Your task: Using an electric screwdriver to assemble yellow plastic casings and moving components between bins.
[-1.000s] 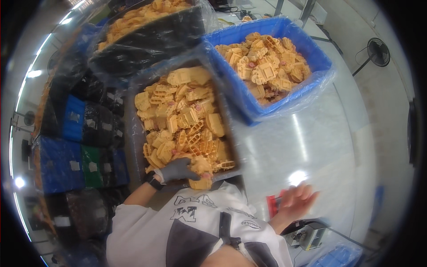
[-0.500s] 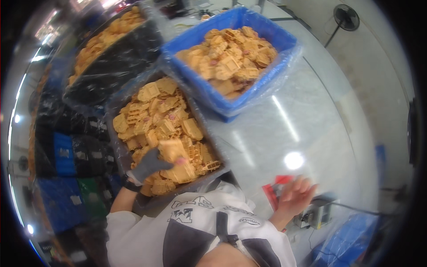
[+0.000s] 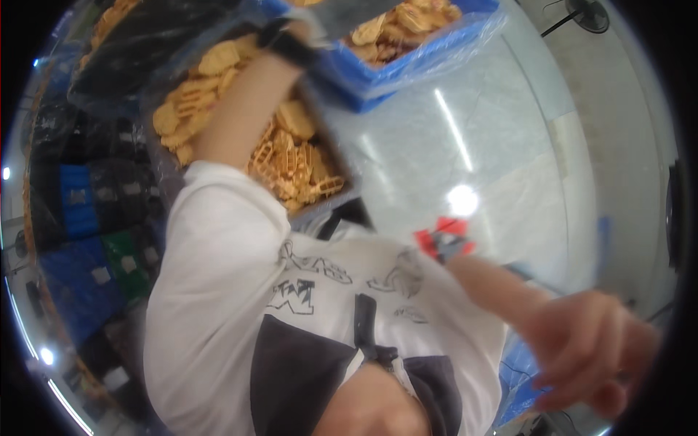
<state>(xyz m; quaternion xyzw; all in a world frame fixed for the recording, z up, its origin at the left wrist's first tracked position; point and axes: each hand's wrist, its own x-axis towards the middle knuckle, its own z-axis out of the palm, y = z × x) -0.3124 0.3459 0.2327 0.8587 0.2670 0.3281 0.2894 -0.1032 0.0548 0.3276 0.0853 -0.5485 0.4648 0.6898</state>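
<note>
My left arm stretches over a dark, plastic-lined bin (image 3: 340, 145) full of yellow molded plastic parts (image 3: 294, 161). Beyond that bin, my left hand (image 3: 347, 16), in a grey glove, is over the blue bin (image 3: 378, 94), which holds more yellow parts (image 3: 407, 33). The top edge of the picture cuts this hand off, so its fingers and anything in them are hidden. At the lower right, my bare right hand (image 3: 582, 349) is raised beside my body. Motion smears its fingers, and no object shows in it.
A shiny light table (image 3: 414, 160) stretches right of the bins. Red tape with a grey piece (image 3: 445, 238) lies on it near my right forearm. Dark and blue lined bins (image 3: 76, 196) stand along the left. A black fan (image 3: 587, 14) is at the far right.
My left hand has moved from the dark bin, where it was at a yellow part, up and away to the blue bin. My right hand has swung off the table toward the lower right. The view has shifted.
</note>
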